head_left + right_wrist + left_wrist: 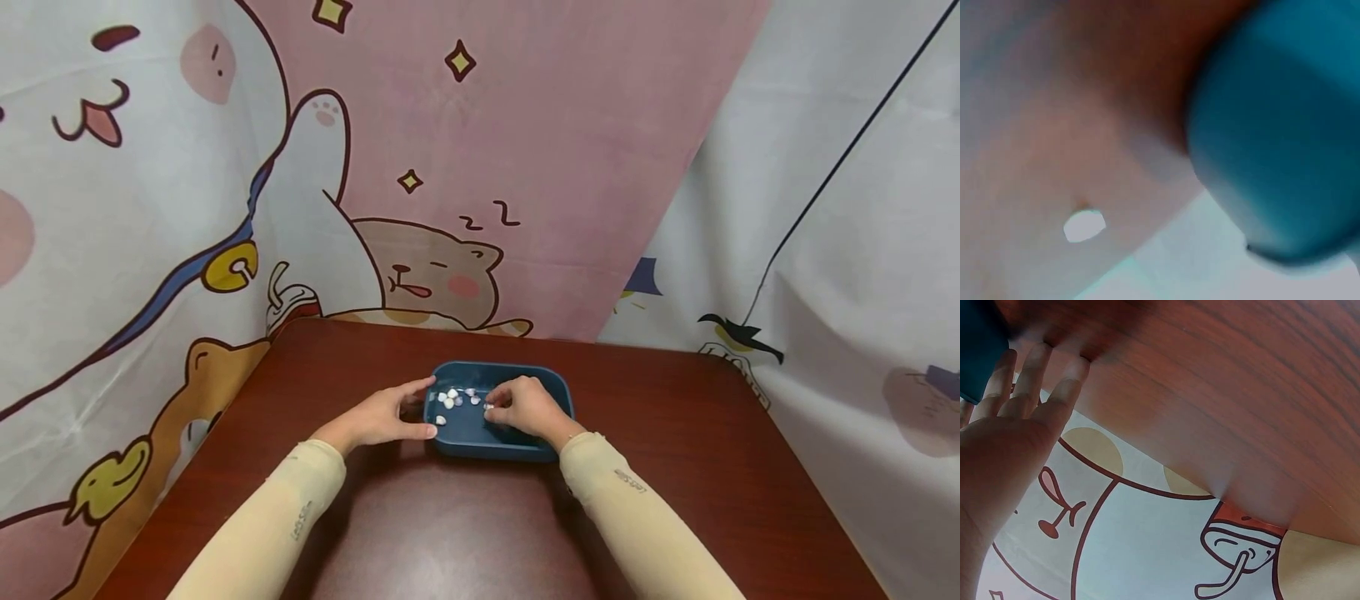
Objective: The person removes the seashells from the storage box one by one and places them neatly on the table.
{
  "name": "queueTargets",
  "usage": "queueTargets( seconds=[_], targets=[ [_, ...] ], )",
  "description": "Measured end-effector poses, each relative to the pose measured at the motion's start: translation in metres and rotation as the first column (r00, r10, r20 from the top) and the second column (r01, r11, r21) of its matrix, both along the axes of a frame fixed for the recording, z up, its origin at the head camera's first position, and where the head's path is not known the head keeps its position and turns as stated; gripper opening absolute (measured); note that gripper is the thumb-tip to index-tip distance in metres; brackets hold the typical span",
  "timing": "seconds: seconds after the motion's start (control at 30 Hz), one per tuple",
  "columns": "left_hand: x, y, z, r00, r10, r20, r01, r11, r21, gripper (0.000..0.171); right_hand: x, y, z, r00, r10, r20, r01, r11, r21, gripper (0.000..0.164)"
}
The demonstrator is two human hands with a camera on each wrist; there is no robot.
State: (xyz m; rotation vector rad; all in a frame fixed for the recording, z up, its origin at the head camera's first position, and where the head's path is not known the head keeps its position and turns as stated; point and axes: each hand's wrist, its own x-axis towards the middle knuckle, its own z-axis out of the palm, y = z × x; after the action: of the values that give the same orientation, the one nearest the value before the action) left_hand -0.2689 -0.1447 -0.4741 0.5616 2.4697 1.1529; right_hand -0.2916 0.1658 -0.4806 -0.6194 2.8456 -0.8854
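A blue rectangular tray (480, 451) with rounded corners stands on the table. Several small white and pale lilac pebble-like pieces (449, 400) lie inside it, mostly in the left half; their exact kind is too small to tell. My left hand (381, 415) touches the tray's left end, with the thumb at the front corner and the index finger at the back one. In the left wrist view its fingers (1029, 378) extend nearly straight beside the tray wall (979, 350). Over the tray's right half, my right hand (527, 407) pinches a small white piece between thumb and fingertips.
The reddish-brown wooden table (645, 467) extends around the tray. A cartoon-printed cloth (555, 167) hangs behind the table and along both sides. The right wrist view is blurred; the tray (1279, 125) fills its right part, and the right hand cannot be made out there.
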Motion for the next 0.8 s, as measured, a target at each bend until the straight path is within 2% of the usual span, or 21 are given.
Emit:
queueTargets(
  seconds=[0.1, 0.2, 0.33, 0.43, 0.53, 0.63, 0.8],
  targets=[
    [0.000, 0.000, 0.000, 1.000, 0.003, 0.002, -0.003, 1.000, 0.006, 0.099, 0.005, 0.018, 0.020, 0.999, -0.021, -0.042, 0.018, 0.998, -0.066, 0.023],
    [0.000, -0.001, -0.001, 1.000, 0.000, 0.000, 0.000, 1.000, 0.009, 0.099, 0.010, 0.048, 0.040, 0.995, -0.049, -0.086, 0.040, 0.994, -0.100, 0.024],
    [0.000, -0.001, 0.001, 1.000, -0.002, -0.001, 0.002, 1.000, 0.010, 0.099, 0.015, 0.099, 0.050, 0.987, -0.135, -0.092, 0.127, 0.988, -0.090, 0.027],
    [-0.001, 0.000, 0.001, 1.000, 0.000, -0.002, 0.000, 1.000, 0.005, 0.098, 0.020, 0.136, 0.044, 0.978, -0.200, -0.055, 0.197, 0.979, -0.051, 0.029],
    [-0.001, 0.000, 0.001, 1.000, 0.004, 0.001, -0.004, 1.000, 0.001, 0.098, 0.025, 0.162, 0.031, 0.977, -0.212, -0.022, 0.212, 0.977, 0.004, 0.030],
    [-0.001, 0.001, 0.000, 1.000, 0.005, 0.005, -0.005, 1.000, 0.002, 0.097, 0.029, 0.177, 0.016, 0.982, -0.189, -0.004, 0.189, 0.980, 0.053, 0.029],
    [0.001, 0.002, -0.001, 1.000, 0.018, 0.019, -0.018, 1.000, -0.001, 0.096, 0.032, 0.184, -0.006, 0.989, -0.146, -0.004, 0.145, 0.983, 0.114, 0.022]
  ],
)
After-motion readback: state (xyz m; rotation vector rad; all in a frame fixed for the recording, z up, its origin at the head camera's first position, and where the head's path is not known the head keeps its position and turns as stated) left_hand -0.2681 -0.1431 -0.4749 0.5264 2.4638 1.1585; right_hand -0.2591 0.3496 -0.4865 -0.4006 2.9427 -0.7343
